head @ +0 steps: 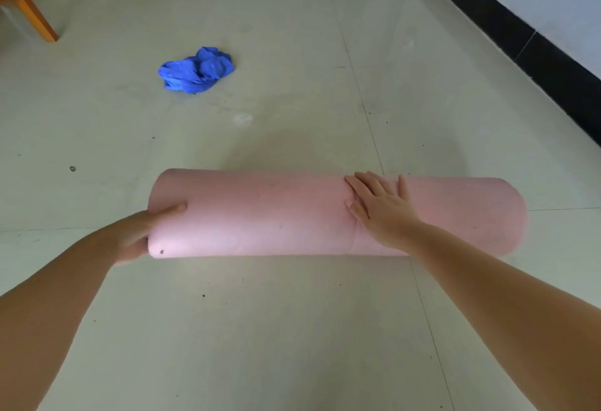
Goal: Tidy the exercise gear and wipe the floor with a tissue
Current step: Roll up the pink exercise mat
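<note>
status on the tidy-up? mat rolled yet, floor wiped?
Done: the pink mat lies fully rolled on the floor. In hand: the left hand grips the roll's left end, and the right hand rests flat on top. Left: the crumpled blue cloth still lies on the floor beyond the mat, dark specks and a pale smear show, and no tissue is in either hand.

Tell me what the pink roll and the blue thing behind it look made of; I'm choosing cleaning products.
The pink roll looks like soft foam with a matte finish: it dents under the right hand and shows dark specks. The blue thing looks like soft cloth, perhaps microfibre, judging by its crumpled folds. The floor looks like glossy tile, with grout lines and reflections.
</note>
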### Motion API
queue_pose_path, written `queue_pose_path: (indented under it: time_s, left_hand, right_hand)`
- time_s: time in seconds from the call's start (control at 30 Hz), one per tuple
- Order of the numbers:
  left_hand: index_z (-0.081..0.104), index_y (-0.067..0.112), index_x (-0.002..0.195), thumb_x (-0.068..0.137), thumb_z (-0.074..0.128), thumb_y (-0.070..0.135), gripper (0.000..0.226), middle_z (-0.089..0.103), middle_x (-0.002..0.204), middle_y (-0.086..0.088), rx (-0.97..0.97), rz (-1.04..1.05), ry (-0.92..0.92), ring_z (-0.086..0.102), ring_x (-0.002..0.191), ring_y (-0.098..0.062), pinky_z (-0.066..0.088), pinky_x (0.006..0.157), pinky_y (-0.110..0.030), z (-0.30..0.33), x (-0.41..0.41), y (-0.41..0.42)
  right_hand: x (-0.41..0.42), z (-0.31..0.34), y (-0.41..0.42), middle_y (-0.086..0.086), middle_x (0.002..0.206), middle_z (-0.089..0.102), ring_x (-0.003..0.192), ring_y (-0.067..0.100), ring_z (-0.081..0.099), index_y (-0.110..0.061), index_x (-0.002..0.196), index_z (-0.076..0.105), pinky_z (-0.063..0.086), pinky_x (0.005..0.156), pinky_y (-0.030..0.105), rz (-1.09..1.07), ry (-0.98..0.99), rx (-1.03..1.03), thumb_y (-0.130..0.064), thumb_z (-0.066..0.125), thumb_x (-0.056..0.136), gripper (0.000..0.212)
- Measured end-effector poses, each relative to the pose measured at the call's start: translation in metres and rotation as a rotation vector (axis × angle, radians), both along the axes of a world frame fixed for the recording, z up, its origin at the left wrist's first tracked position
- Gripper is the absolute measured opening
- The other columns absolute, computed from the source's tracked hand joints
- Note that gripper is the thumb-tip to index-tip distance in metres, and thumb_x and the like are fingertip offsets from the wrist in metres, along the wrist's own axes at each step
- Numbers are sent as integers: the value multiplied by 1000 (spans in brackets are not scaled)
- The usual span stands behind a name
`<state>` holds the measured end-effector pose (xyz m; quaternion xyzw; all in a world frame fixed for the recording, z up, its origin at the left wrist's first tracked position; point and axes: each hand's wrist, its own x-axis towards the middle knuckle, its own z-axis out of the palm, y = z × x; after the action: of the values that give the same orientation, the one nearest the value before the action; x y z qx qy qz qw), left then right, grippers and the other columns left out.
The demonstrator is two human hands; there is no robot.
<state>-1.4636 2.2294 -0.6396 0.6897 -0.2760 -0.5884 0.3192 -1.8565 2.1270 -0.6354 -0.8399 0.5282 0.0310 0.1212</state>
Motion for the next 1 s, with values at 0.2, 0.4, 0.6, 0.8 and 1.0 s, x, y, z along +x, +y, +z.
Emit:
queue_pose_path:
  time_s: [0.2, 0.4, 0.6, 0.8, 1.0]
  left_hand:
    - [58, 26, 119, 28, 88, 59, 102, 70, 112, 4, -117, 14, -12, 61, 109, -18, 46, 91, -37, 42, -48, 54]
    - [64, 31, 105, 52, 77, 49, 58, 72, 98, 16, -176, -36, -156, 63, 99, -9, 47, 85, -33, 182, -105, 73]
    - [54, 32, 94, 75, 77, 31, 30, 57, 88, 25, -373, -256, -586, 53, 81, 1, 35, 70, -5, 365, -149, 80]
    - [48, 25, 72, 61, 68, 46, 31, 57, 67, 7, -803, -955, -1167, 58, 72, -22, 28, 97, -40, 451, -215, 110]
    - [63, 14, 80, 59, 78, 36, 34, 62, 73, 1, -942, -1235, -1270, 60, 75, -21, 30, 105, -50, 444, -254, 129]
  right_hand:
    - [-13, 20, 28, -10, 160, -2, 147, 14, -8, -29, 152, 4, -6, 114, 55, -74, -21, 154, -35, 20, 103, 52]
    - [-26, 107, 63, -1, 161, 1, 147, 24, 0, -17, 152, 9, 15, 116, 50, -349, -232, 440, -14, 38, 96, 64]
    - [-20, 237, 118, 8, 143, 43, 110, 24, 49, -23, 147, 29, 42, 90, 30, -602, -607, 649, -24, 42, 98, 51]
    - [-8, 374, 156, 15, 104, 63, 93, 34, 59, -10, 114, 57, 53, 86, 53, -722, -943, 793, -29, 38, 97, 32]
    - [-44, 464, 163, -15, 121, 47, 114, 8, 45, -35, 132, 41, 35, 92, 27, -550, -850, 720, -55, 48, 90, 47]
